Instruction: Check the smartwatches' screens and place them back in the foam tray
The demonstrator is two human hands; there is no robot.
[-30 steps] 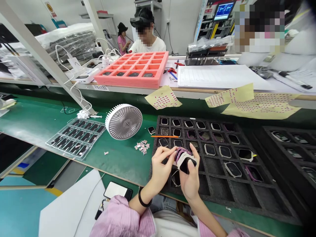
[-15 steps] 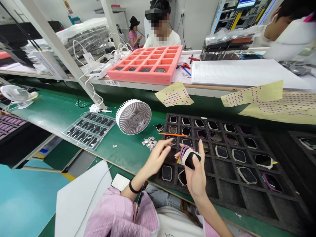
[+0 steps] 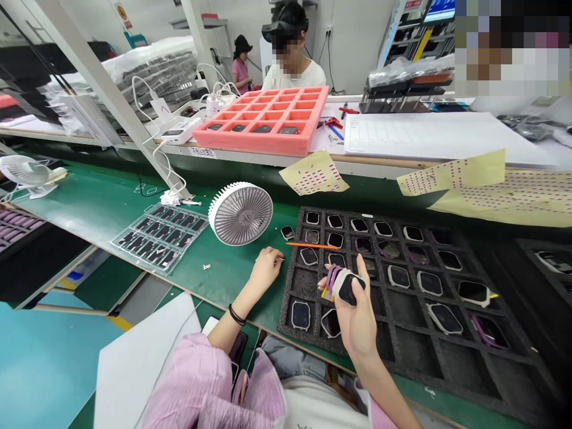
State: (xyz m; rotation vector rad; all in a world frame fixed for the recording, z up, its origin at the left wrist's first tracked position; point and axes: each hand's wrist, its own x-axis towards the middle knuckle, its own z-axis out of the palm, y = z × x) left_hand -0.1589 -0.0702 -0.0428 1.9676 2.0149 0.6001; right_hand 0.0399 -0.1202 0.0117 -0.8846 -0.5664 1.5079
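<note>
My right hand (image 3: 360,316) is closed around a watch case (image 3: 351,287) with a black face and pale frame, held above the black foam tray (image 3: 404,333). Purple watch frames (image 3: 333,277) are stacked against it in the same grip, and a bit of yellow shows beneath. On the green bench left of the tray, my left hand (image 3: 267,268) has its fingers bent down and drawn together, where a pile of small pinkish-white pieces lay. The hand covers that pile now. A small pale bit shows by its fingertips, too small to name.
An orange stick (image 3: 311,245) lies across the tray's edge. Near it are a loose watch case (image 3: 287,232) and a white fan (image 3: 241,213). A clear tray of black parts (image 3: 161,237) is farther left. Above, a shelf bears a pink foam tray (image 3: 259,146); people sit beyond.
My left hand has moved left, away from the foam tray, down onto the pile of small pieces, and its fingers have curled. The right hand keeps its hold almost in place.
</note>
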